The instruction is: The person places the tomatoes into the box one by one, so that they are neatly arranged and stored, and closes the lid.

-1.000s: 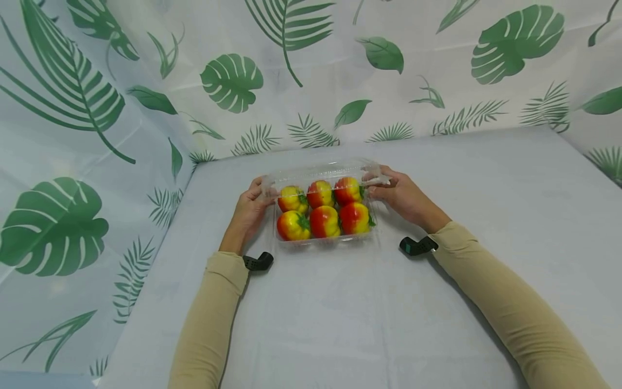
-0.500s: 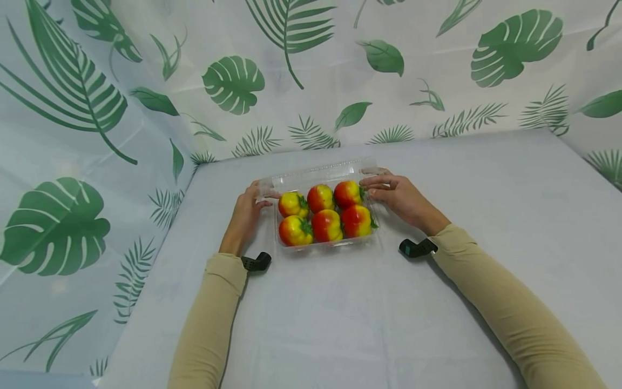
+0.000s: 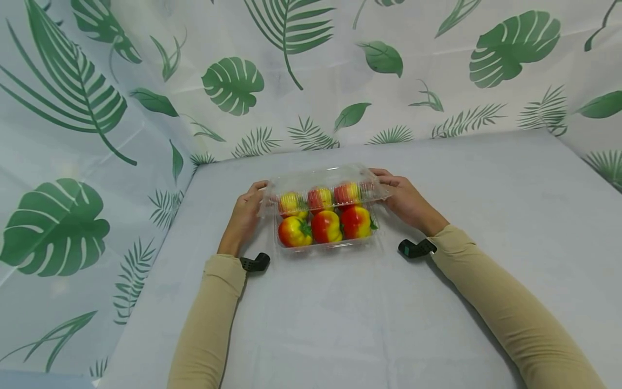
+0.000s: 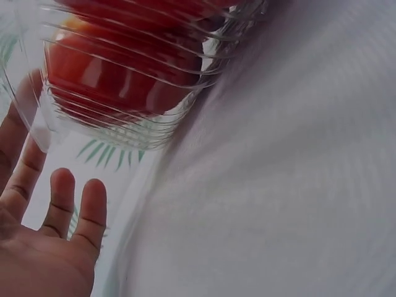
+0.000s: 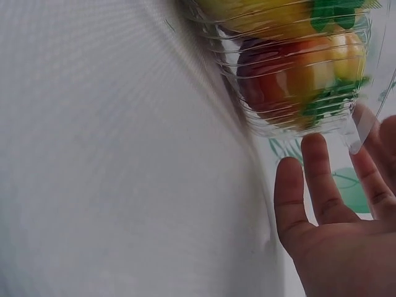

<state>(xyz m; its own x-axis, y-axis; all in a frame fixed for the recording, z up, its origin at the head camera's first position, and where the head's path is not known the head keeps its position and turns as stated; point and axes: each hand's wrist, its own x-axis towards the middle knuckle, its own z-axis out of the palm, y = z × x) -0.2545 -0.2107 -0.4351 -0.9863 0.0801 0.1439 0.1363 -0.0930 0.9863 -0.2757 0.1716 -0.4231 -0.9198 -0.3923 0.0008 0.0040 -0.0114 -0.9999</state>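
A clear plastic clamshell box (image 3: 330, 246) stands on the table with two rows of red-and-yellow bell peppers (image 3: 326, 227) inside. Its hinged lid (image 3: 320, 177) tilts forward, covering the back row; the front row shows uncovered. At the lid's left end is my left hand (image 3: 243, 217), its fingertips partly hidden behind the plastic. My right hand (image 3: 410, 204) is at the opposite end, fingers reaching behind the lid's corner. In the left wrist view, extended fingers (image 4: 60, 201) touch the lid's edge beside the ribbed wall. The right wrist view shows similarly extended fingers (image 5: 317, 176) by the box.
A white cloth covers the table (image 3: 330, 319). Leaf-printed sheets hang as a back wall (image 3: 311, 70) and along the left side (image 3: 53, 227). Small black devices sit at the left wrist (image 3: 256, 262) and the right wrist (image 3: 417, 248).
Half a second ago the lid stood further back, leaving both rows of peppers uncovered; now it has swung forward over the back row. The hands moved only slightly with it.
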